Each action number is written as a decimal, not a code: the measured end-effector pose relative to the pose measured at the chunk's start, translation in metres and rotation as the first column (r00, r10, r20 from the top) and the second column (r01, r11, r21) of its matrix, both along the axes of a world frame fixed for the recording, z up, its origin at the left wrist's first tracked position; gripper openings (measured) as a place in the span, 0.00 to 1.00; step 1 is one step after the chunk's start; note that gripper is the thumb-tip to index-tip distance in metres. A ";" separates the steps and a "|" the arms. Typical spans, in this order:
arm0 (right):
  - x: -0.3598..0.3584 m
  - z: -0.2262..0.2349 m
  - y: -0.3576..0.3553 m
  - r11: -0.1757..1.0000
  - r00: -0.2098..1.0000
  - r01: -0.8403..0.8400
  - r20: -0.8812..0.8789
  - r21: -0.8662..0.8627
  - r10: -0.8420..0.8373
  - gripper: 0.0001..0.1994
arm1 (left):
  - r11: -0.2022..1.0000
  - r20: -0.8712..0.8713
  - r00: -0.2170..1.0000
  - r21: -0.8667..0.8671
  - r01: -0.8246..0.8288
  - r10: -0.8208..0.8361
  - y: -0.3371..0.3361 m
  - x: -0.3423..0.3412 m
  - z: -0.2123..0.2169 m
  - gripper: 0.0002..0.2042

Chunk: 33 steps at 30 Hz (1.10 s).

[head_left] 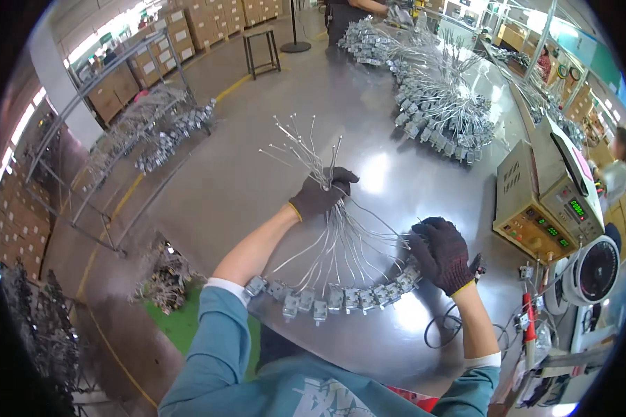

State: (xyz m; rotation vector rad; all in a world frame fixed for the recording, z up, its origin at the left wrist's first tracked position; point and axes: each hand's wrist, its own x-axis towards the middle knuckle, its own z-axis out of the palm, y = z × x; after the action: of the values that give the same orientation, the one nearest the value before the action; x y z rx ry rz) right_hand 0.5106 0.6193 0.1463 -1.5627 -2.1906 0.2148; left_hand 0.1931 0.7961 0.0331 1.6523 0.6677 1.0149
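I'm pinching the bundle of thin grey wire leads [330,229] in my closed left hand [321,194], keeping them gathered, while my right hand [442,254], seemingly curled shut, is steadying the row of small grey metal blocks [327,300] near the shiny steel bench's [257,174] near edge.

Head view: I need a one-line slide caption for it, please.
Gloved left hand gathers a wire bundle; right hand rests by the row of connectors on a steel table.

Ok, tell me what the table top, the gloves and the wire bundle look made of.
Table top: likely polished metal, grey with mirror-like glare. Gloves, on the left hand and right hand: dark knitted fabric, yellow cuff edging. Wire bundle: thin leads in pale, probably plastic insulation, ending in small grey blocks, material unclear.
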 end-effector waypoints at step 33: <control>0.012 -0.012 0.003 0.998 0.999 0.032 0.003 0.062 -0.032 0.19 | 0.591 -0.789 0.588 0.564 0.577 0.179 -0.101 -0.017 0.095 0.38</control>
State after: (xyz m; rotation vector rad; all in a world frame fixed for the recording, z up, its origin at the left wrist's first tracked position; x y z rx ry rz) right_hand 0.5228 0.6228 0.1342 -1.5642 -2.1526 0.1333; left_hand 0.1762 0.6948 0.1284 3.0094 0.5252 0.2568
